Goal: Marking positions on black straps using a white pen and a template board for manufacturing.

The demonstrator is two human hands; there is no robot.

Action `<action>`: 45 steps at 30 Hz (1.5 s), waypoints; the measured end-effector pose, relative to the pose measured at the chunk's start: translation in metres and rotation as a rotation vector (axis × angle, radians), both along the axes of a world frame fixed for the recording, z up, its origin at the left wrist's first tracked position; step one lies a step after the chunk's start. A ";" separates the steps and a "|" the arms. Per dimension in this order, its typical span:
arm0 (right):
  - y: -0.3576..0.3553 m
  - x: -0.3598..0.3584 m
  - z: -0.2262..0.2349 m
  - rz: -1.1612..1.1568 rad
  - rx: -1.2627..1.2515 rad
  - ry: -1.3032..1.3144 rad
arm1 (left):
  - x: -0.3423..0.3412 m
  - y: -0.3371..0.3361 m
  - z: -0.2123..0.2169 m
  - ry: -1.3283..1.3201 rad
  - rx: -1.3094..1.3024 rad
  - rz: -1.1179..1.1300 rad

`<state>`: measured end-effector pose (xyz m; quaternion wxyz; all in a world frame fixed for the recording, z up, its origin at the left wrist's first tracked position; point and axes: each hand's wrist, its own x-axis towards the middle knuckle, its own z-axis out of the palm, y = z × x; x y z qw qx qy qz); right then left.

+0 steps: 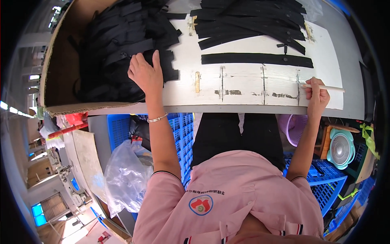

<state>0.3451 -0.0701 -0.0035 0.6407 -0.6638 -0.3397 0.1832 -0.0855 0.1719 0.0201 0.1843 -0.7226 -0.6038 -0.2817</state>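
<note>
My left hand (pixel 147 76) reaches onto a heap of black zippers (pixel 118 49) in a cardboard box at the left. Its thumb stands apart from the fingers, and nothing shows between them. In my right hand (pixel 317 95) is a slim white pencil (pixel 334 88), pinched near its tip over the right end of a white board (pixel 243 81). Dark lines and smudges mark that board. One black zipper (pixel 243 59) lies straight across it, above the lines. Beyond it more black zippers (pixel 248 20) are piled, some of them crossing askew.
The cardboard box's near edge (pixel 89 107) stands along the table's front left. Tape pieces (pixel 198 82) stick to the board. Below the table are blue plastic crates (pixel 185 138), a clear plastic bag (pixel 128 175), a purple basket (pixel 293 129) and a small teal fan (pixel 341 149).
</note>
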 end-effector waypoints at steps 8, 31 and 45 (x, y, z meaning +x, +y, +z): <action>-0.002 0.002 -0.001 -0.020 -0.002 -0.033 | -0.001 -0.049 -0.007 0.007 -0.026 -0.094; -0.001 -0.007 0.010 -0.032 0.008 0.019 | 0.074 -0.085 0.028 -0.157 -0.302 -0.689; -0.017 -0.077 0.011 0.148 -0.151 -1.002 | 0.176 -0.153 -0.011 -0.264 -0.380 -0.806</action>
